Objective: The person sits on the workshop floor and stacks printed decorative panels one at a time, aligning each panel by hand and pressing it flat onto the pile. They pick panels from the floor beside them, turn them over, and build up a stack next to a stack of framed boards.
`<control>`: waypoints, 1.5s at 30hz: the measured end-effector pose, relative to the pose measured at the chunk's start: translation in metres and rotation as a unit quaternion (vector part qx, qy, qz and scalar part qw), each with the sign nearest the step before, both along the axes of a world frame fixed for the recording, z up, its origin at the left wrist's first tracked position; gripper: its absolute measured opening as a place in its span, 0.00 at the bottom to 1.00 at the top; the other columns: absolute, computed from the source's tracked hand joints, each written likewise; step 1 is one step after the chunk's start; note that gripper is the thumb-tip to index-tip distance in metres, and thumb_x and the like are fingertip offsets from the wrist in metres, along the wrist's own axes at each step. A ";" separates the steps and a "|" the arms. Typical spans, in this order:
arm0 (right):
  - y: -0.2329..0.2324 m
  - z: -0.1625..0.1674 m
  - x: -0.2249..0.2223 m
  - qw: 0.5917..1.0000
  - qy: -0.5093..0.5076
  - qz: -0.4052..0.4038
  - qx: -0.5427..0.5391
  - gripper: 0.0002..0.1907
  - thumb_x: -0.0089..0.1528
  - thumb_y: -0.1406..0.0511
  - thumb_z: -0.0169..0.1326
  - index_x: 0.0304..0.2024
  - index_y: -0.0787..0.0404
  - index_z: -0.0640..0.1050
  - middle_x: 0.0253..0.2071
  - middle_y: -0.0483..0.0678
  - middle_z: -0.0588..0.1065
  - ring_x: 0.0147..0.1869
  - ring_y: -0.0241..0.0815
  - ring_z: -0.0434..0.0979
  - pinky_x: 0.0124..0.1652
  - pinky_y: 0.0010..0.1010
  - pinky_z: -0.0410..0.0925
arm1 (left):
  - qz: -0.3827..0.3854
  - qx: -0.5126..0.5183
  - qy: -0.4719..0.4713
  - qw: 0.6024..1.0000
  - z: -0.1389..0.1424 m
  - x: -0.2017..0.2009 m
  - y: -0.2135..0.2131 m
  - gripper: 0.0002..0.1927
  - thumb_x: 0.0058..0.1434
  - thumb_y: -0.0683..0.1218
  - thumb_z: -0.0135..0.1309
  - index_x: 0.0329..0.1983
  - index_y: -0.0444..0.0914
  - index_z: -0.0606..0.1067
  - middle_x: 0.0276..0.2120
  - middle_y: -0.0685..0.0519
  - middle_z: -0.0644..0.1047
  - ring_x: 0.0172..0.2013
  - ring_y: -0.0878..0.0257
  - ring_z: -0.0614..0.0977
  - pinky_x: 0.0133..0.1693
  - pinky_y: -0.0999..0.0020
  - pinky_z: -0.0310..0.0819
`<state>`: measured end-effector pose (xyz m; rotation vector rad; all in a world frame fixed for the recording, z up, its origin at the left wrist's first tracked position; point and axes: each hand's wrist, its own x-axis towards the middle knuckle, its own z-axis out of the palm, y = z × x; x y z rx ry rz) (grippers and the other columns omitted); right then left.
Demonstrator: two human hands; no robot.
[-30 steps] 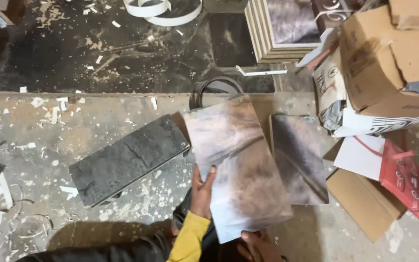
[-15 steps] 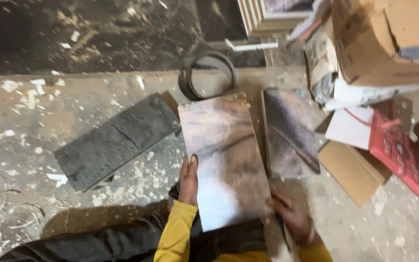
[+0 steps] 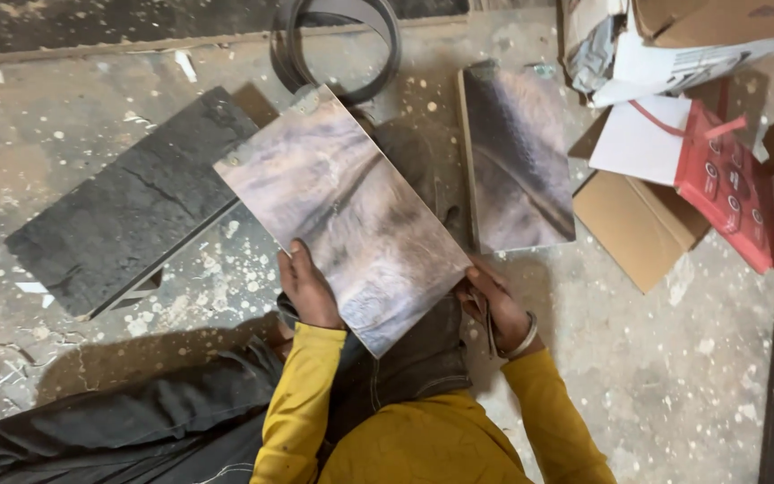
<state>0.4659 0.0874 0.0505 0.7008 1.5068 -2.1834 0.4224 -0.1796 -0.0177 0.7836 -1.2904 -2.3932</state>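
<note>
The person sits on the floor, yellow sleeves and dark trousers nearest the camera, with a marbled grey-brown tile (image 3: 347,215) held flat across the lap. The left hand (image 3: 308,289) is closed along the tile's near left edge, fingers curled over the rim and thumb on the face. The right hand (image 3: 497,307) grips the near right corner, fingers wrapped underneath; a thin dark object appears tucked against that palm, but what it is cannot be told. A metal bangle (image 3: 525,336) sits on the right wrist. The tile is tilted diagonally, its far corner pointing away from both hands and lying over the edge of a dark coil (image 3: 338,45). Judged step: the tile is being held and looked over, or lined up — it is not yet set down. Any next move would call for both hands to keep their hold on opposite edges, since the piece is wide, stiff and probably brittle at the corners. Beyond the right hand a second marbled tile (image 3: 517,161) lies on the floor, just apart from the held one. Beyond the left hand lies a dark slate-like tile (image 3: 132,206). Further right — flattened cardboard (image 3: 638,229), a red packet (image 3: 727,184) and an open carton (image 3: 718,27). The concrete floor (image 3: 656,376) is spattered white.
</note>
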 end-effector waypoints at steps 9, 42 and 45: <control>0.027 -0.004 0.035 0.963 0.049 0.180 0.195 0.17 0.63 0.65 0.58 0.53 0.64 0.79 0.32 0.42 0.75 0.33 0.30 0.70 0.32 0.24 0.65 | -0.170 -0.169 -0.128 0.963 -0.002 -0.006 -0.019 0.38 0.70 0.59 0.50 0.70 0.25 0.58 0.53 0.42 0.79 0.50 0.58 0.78 0.54 0.67 0.72; 0.014 0.034 0.017 0.975 0.111 -0.061 0.181 0.25 0.73 0.50 0.42 0.61 0.60 0.69 0.34 0.41 0.64 0.29 0.32 0.58 0.26 0.23 0.54 | -0.150 -0.793 0.048 0.588 0.024 -0.178 0.101 0.32 0.67 0.66 0.53 0.42 0.30 0.72 0.40 0.37 0.74 0.50 0.38 0.73 0.64 0.43 0.49; 0.001 0.006 0.010 0.853 0.151 0.116 0.485 0.23 0.69 0.54 0.44 0.58 0.62 0.70 0.31 0.53 0.73 0.31 0.46 0.74 0.32 0.39 0.68 | -0.153 -0.782 0.039 0.602 0.023 -0.183 0.109 0.29 0.67 0.64 0.53 0.39 0.31 0.71 0.39 0.38 0.73 0.52 0.37 0.72 0.63 0.42 0.50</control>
